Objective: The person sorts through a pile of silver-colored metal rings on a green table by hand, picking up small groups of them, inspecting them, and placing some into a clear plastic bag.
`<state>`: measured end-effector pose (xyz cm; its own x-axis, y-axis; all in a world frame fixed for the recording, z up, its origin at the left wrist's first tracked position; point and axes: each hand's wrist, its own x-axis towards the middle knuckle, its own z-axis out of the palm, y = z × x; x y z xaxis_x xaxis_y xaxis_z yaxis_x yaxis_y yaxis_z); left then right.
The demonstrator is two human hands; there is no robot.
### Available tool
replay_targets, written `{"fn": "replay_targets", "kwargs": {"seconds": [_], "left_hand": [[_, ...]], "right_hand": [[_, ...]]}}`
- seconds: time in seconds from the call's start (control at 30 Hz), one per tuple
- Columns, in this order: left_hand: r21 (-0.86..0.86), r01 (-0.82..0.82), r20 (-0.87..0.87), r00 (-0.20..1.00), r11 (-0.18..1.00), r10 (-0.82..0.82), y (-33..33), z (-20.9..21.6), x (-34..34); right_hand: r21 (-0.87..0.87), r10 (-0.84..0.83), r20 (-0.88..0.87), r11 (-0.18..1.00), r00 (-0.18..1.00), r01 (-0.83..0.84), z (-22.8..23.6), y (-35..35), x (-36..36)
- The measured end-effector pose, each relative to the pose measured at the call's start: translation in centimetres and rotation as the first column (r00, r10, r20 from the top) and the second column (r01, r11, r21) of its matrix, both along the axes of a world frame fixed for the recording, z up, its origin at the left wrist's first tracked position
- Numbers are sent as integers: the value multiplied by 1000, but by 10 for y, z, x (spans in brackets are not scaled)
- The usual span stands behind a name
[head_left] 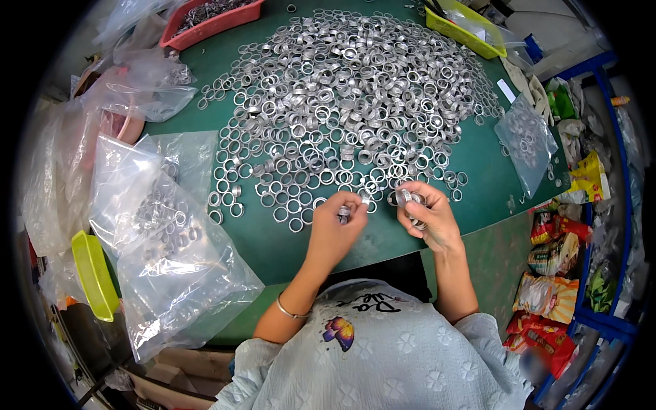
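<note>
A broad heap of silvery metal rings point(355, 82) spreads over the green table point(273, 261); toward me it thins to a single layer lying flat. At the near edge of this layer, my left hand point(335, 229) is closed with metal rings point(344, 214) in its curled fingers. One more ring shows by its fingertips. Just to the right, my right hand point(432, 219) is closed around several stacked metal rings point(412, 205), held between thumb and fingers. A small gap separates the two hands, and both are just above the table's near side.
At left lies a clear plastic bag point(178, 273) with rings inside; a smaller bag of rings point(525, 140) rests at right. A red tray point(212, 20) and a yellow-green tray point(466, 31) stand at the back. Another yellow-green tray point(94, 277) sits far left. A blue rack point(593, 273) with colourful packets is at right.
</note>
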<state>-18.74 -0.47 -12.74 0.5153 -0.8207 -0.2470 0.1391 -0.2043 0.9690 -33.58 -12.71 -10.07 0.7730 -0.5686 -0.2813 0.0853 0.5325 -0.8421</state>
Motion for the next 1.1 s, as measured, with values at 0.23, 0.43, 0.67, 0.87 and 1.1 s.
{"fn": "replay_targets", "kwargs": {"seconds": [0.23,0.43,0.67,0.87,1.1], "left_hand": [[-259,-209,-923,342,943,-178,19,8,8],[-172,-133,-848,525,976,-78,25,19,-7],[-126,-124,-931,357,984,-74,26,19,-13],[-80,-105,-917,397,991,-33,27,23,-21],[-120,-361,-993,55,925,-107,32,2,-42]], "right_hand": [[217,165,279,949,946,-230,0,14,5],[-231,92,-23,968,996,-94,10,35,13],[-789,-34,-207,597,978,-146,33,44,17],[-686,-253,-74,715,964,135,32,47,17],[-998,-44,5,-58,999,2,12,76,47]]}}
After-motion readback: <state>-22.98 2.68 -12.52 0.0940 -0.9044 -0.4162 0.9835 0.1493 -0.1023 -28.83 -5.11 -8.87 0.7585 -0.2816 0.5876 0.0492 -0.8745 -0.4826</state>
